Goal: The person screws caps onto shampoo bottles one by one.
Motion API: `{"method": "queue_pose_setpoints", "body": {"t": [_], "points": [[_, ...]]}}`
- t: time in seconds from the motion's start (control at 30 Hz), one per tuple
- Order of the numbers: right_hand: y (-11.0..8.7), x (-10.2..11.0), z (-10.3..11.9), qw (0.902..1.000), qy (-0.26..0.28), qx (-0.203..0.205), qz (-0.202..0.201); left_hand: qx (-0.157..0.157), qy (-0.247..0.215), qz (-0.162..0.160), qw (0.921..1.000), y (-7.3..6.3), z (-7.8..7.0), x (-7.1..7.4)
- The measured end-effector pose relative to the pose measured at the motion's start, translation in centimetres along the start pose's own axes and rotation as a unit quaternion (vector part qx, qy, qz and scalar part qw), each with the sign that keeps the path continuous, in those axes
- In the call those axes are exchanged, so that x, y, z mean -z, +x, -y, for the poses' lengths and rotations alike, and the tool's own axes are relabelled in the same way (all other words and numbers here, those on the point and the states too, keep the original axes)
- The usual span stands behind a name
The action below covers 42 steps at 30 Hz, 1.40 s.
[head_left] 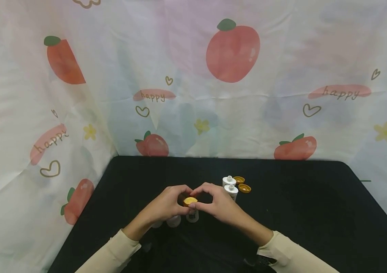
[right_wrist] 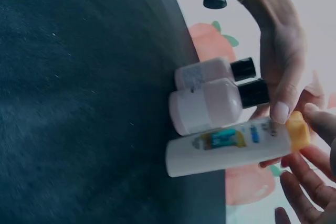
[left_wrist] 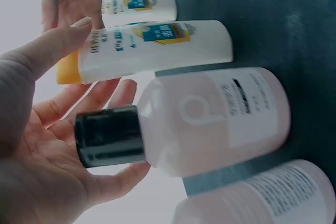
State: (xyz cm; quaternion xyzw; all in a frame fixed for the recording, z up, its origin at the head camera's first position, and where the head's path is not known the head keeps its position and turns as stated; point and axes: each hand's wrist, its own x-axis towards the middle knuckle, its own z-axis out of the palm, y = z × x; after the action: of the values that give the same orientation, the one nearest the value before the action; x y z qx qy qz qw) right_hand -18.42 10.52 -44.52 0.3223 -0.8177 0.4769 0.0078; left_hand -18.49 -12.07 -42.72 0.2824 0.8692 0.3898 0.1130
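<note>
A white bottle with a yellow cap (right_wrist: 298, 131) stands upright between both hands, its printed label (left_wrist: 163, 33) in view. My left hand (head_left: 169, 203) holds it just under the cap, thumb in front and fingers behind. The fingers of my right hand (head_left: 218, 203) curve around the cap from the other side, its thumb tip at the cap's edge. In the head view the hands meet over this bottle and hide much of it. Close beside it, near my left hand, is a pink bottle with a black cap (left_wrist: 111, 136).
A second pink bottle (left_wrist: 262, 198) stands beside the first. Beyond my right hand are two white bottles without caps, a rear one (head_left: 229, 181) and a front one (head_left: 231, 191). Two loose yellow caps, one behind (head_left: 239, 180) and one nearer (head_left: 245, 188), lie on the black table (head_left: 302, 212).
</note>
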Motion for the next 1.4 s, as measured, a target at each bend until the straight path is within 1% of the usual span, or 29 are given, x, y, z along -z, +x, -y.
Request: {"method": "queue_pose_setpoints", "body": {"t": [0.1,0.2,0.33,0.47,0.63,0.77,0.87,1.07,1.13,1.23,1.33,1.4], "points": [[0.0,0.9,0.3,1.0,0.001,-0.002,0.005,-0.004,-0.003,-0.007,1.0,0.2,-0.5,0.0],[0.0,2.1,0.6,0.9999,-0.002,-0.013,0.006,-0.005,-0.006,-0.018,0.9998,0.5,-1.1,0.0],[0.0,4.3,1.2,0.9993,-0.02,-0.027,-0.015,-0.009,-0.03,-0.036,0.9989,0.9,-1.7,-0.2],[-0.1,6.7,1.5,0.9978,-0.035,-0.039,-0.04,-0.021,-0.053,-0.057,0.9967,1.5,-2.3,-0.6],[-0.2,9.0,1.1,0.9951,-0.047,-0.07,-0.053,-0.035,-0.057,-0.084,0.9942,2.2,-3.3,-1.3],[-0.4,10.2,0.1,0.9914,-0.078,-0.085,-0.062,-0.052,-0.029,-0.103,0.9929,3.0,-4.2,-2.0],[-0.8,10.9,-1.1,0.9881,-0.101,-0.094,-0.067,-0.059,-0.011,-0.108,0.9924,3.5,-4.7,-2.5],[-1.7,11.9,-3.6,0.9848,-0.112,-0.112,-0.071,-0.066,0.017,-0.114,0.9912,4.4,-5.6,-3.6],[-2.0,12.0,-4.3,0.9844,-0.115,-0.116,-0.066,-0.072,0.028,-0.119,0.9898,4.7,-5.9,-3.9],[-2.3,12.2,-5.2,0.9828,-0.123,-0.126,-0.056,-0.091,0.038,-0.13,0.9866,5.2,-6.1,-4.5],[-2.5,12.3,-6.1,0.9807,-0.134,-0.135,-0.045,-0.106,0.037,-0.142,0.9835,5.7,-6.3,-5.2],[-2.6,12.4,-6.6,0.9795,-0.139,-0.141,-0.039,-0.106,0.036,-0.15,0.9823,5.9,-6.4,-5.7]]}}
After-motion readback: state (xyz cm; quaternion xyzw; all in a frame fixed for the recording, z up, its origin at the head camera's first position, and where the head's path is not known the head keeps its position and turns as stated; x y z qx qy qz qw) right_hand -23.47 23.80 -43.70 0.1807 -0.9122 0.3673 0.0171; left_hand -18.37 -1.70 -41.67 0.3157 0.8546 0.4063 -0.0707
